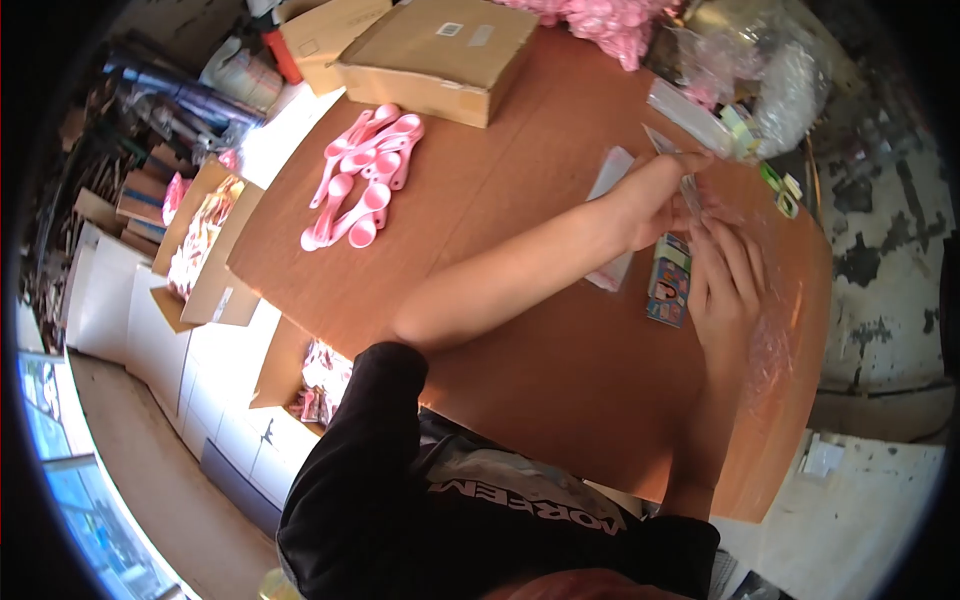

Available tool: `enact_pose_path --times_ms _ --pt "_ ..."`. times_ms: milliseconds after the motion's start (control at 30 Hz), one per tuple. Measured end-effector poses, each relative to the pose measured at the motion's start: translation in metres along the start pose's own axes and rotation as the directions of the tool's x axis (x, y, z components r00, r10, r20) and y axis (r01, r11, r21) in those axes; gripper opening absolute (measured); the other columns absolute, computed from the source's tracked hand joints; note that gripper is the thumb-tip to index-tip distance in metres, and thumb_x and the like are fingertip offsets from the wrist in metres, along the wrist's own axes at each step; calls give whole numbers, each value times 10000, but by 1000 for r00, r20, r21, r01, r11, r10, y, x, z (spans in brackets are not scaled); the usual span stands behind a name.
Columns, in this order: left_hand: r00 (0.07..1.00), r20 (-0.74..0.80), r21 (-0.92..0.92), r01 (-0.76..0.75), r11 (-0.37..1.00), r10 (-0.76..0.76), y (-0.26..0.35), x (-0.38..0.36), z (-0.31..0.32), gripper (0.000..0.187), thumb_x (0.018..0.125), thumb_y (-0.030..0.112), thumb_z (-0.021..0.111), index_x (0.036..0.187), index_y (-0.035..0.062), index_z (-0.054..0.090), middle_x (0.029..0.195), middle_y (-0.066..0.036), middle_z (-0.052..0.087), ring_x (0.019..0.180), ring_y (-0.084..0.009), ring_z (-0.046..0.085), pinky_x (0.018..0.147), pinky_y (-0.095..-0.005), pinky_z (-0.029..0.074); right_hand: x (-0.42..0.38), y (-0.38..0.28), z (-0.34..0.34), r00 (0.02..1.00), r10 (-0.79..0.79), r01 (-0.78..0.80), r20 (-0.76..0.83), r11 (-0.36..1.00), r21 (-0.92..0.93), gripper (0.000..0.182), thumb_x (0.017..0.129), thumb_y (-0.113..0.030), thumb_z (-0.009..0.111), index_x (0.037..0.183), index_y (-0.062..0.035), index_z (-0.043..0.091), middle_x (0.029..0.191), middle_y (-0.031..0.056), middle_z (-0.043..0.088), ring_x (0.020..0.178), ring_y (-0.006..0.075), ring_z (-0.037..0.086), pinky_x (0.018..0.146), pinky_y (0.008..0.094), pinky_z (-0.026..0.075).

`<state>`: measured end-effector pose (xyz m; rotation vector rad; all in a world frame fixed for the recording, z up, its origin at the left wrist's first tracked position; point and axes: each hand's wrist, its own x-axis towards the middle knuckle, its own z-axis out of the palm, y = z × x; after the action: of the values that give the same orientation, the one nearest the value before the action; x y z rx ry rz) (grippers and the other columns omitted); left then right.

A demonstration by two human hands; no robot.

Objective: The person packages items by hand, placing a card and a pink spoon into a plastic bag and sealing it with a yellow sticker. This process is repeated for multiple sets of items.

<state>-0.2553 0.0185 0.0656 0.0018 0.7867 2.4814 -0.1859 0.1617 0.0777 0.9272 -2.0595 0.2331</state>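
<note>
Two hands are held close together over the right side of the table. Between them a thin pale piece is, it seems, pinched by the left hand; whether it is also gripped by the right hand, whose bent fingers reach toward it, cannot be told. Creasing or slipping could be caused by uneven pulling on something so thin. The printed pack, lying just beside the right fingers, could be knocked aside by a turn of that wrist. The white sheets, crossed by the left forearm, might be dragged askew. Loose clear film near the table's edge could be snagged by the right forearm; the pink spoons, piled well apart, seem little threatened.
</note>
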Motion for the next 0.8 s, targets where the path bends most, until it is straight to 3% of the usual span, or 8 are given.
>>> enact_pose_path --times_ms 67,200,333,400,467,633,733,800 --pt "958 -57 -13 -281 960 280 13 8 -15 147 891 120 576 994 23 538 908 -134 606 807 -214 620 722 -348 544 1 -17 8 997 -70 69 16 998 8 210 790 41 639 983 -21 694 989 109 649 892 280 628 736 376 526" --pt "688 -103 -15 -723 691 718 59 -5 -17 77 840 -13 535 917 -4 531 881 -122 587 803 -214 618 697 -372 560 -22 -53 61 943 323 -277 -76 892 358 114 820 34 623 927 27 663 924 145 648 858 291 642 711 360 530" --pt "617 -49 -86 -786 612 786 81 -24 -12 392 747 -63 538 1088 66 394 945 -84 520 775 -218 587 636 -364 532 -2 -79 131 851 69 -351 521 812 467 250 779 4 636 1028 -11 652 1077 172 627 944 306 620 810 364 498" --pt "683 -55 -125 -729 673 729 81 -34 -6 398 749 -61 545 1091 70 389 979 -81 505 801 -218 586 647 -368 536 18 -102 176 929 -184 -117 322 680 724 362 788 -98 657 1143 -48 607 1224 164 557 1095 321 545 912 410 446" --pt "698 -40 -136 -713 688 715 81 -43 1 406 748 -61 551 1094 71 387 989 -82 501 813 -217 585 656 -370 539 44 -133 205 913 -356 129 197 714 689 451 808 -206 667 1237 -112 564 1340 115 479 1204 299 461 990 438 381" --pt "707 -52 -156 -703 694 705 78 -62 13 146 810 -42 545 952 -19 520 958 -126 571 846 -234 623 720 -418 587 95 -204 234 770 -638 411 14 511 755 562 776 -359 707 1290 -213 533 1349 68 480 1270 276 408 1102 487 251" --pt "736 7 -200 -662 722 677 82 -67 13 420 759 -61 566 1116 61 381 1020 -96 490 848 -228 584 681 -384 552 101 -223 253 740 -673 479 -5 522 706 593 761 -411 714 1293 -231 524 1344 65 480 1283 283 393 1114 523 217" --pt "701 -28 -170 -706 688 712 85 -67 12 173 807 -38 550 978 -31 527 986 -127 578 858 -242 622 739 -438 583 98 -221 260 724 -689 486 22 532 693 556 783 -434 689 1277 -229 537 1348 62 470 1281 280 395 1093 540 234"
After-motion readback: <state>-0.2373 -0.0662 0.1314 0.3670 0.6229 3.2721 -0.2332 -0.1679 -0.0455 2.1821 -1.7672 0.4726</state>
